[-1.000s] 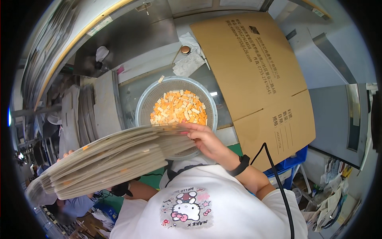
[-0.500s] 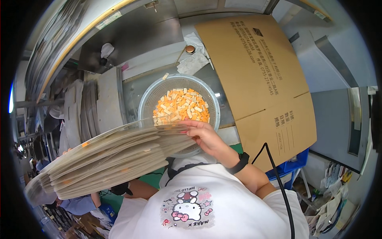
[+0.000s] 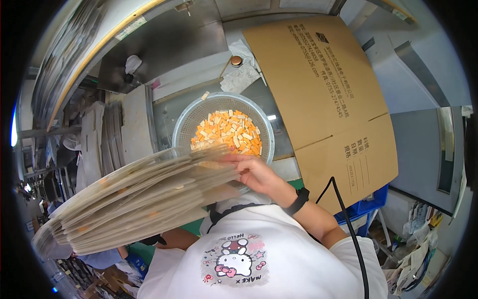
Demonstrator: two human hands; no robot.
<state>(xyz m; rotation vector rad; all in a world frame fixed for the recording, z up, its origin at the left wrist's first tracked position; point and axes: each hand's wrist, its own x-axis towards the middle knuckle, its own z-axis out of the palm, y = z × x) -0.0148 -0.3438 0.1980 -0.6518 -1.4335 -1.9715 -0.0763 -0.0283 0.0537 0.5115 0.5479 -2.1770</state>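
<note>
A thick stack of thin, translucent plastic sheets (image 3: 149, 199) slants across the lower left, with small orange patches here and there. My right hand (image 3: 256, 173) pinches its right-hand edge, fingers bent on the sheets. Behind the stack my left forearm (image 3: 177, 238) shows in part; my left hand is hidden there. Just beyond the sheets stands a round grey plastic basket (image 3: 180, 119) with perforated walls. Many small orange and cream oblong pieces (image 3: 234, 127) lie inside it, and the stack covers its near side. One loose cream piece (image 3: 205, 95) rests at the basket's far rim.
To the right lies a large brown cardboard sheet (image 3: 318, 94) with a black cable (image 3: 348, 229) near its front edge. Flat grey boards (image 3: 137, 119) stand at left. A blue crate (image 3: 374, 202) sits below the cardboard. Beyond the basket is a round copper-coloured lid (image 3: 236, 61).
The right-hand edges of the sheets have spread further apart and blurred with motion. My right hand has shifted slightly toward me, still at the edge.
</note>
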